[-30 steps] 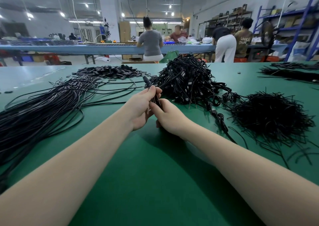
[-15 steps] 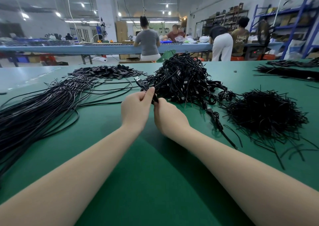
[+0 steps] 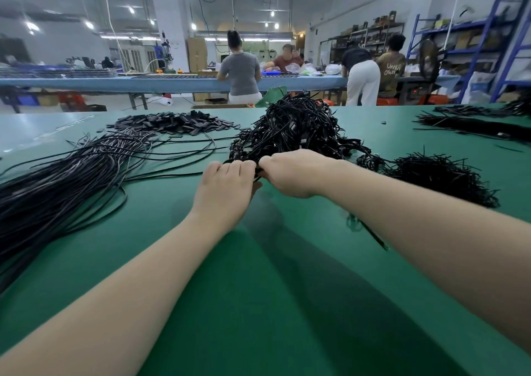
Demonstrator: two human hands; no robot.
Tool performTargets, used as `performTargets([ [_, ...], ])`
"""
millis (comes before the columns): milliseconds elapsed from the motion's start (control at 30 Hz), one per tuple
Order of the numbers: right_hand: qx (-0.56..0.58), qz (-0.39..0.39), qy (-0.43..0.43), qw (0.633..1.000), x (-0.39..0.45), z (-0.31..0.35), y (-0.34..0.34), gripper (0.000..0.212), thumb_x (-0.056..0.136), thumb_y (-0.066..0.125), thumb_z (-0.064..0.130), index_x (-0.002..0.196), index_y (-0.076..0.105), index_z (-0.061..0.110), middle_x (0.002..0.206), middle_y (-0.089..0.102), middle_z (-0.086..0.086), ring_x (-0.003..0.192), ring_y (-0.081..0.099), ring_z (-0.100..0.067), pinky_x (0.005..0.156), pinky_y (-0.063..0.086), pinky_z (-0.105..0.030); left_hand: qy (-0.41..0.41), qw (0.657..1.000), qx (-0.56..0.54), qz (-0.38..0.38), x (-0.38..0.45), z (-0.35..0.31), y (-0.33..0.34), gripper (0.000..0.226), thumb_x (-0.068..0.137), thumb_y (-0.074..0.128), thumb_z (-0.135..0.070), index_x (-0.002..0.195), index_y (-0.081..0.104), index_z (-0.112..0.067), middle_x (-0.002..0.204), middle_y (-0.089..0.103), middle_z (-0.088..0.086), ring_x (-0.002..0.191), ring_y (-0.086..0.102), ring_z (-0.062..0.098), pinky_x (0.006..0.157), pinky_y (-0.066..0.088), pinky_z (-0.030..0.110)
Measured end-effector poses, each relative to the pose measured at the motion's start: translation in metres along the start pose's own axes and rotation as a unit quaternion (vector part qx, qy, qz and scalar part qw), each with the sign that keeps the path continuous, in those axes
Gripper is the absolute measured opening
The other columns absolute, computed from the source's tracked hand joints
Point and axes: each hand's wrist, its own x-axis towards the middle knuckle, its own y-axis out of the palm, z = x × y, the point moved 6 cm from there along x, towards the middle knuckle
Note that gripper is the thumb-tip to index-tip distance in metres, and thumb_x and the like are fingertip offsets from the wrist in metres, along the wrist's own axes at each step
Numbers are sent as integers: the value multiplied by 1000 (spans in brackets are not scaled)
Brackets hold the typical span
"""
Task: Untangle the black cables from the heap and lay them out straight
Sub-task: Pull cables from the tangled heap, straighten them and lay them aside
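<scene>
A tangled heap of black cables (image 3: pixel 296 128) rises at the middle of the green table (image 3: pixel 258 304). My left hand (image 3: pixel 227 186) and my right hand (image 3: pixel 290 171) meet at the heap's near edge, knuckles up, fingers curled round a black cable bundle (image 3: pixel 256 171) between them. The part of the cable inside my hands is hidden. A long sheaf of straightened black cables (image 3: pixel 57 186) lies spread out to the left.
A bushy pile of short black ties (image 3: pixel 436 174) sits right of the heap. Flat black pieces (image 3: pixel 178 123) lie at the back left, more black bundles (image 3: pixel 474 125) at the far right. People work at a blue bench (image 3: pixel 172 84) behind.
Both hands have moved away from me and up to the heap's near edge. The connector end that stuck up above my left hand is no longer in sight.
</scene>
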Motion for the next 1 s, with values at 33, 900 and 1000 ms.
performTargets([
  [33,-43,-11,-24,999,-1,3,-4,11,99,30,18,89,33,18,75,42,7,67,49,-22,60,36,-35,-2,1000,-8,5,0,-1,1,31,94,47,-31,93,60,-3,80,65,11,73,63,32,69,39,38],
  [900,304,259,400,825,-130,-114,41,18,86,71,20,91,65,4,55,62,-1,38,52,-9,38,29,-12,-264,898,-339,94,-12,27,38,38,102,30,-37,71,33,-15,68,50,3,61,44,19,55,28,36],
  [1000,216,252,385,861,-123,-113,31,13,93,59,15,87,58,4,55,54,-4,36,44,-13,37,31,-15,-265,885,-368,100,-11,27,40,39,101,31,-38,71,35,-13,70,52,5,66,46,24,60,32,38],
])
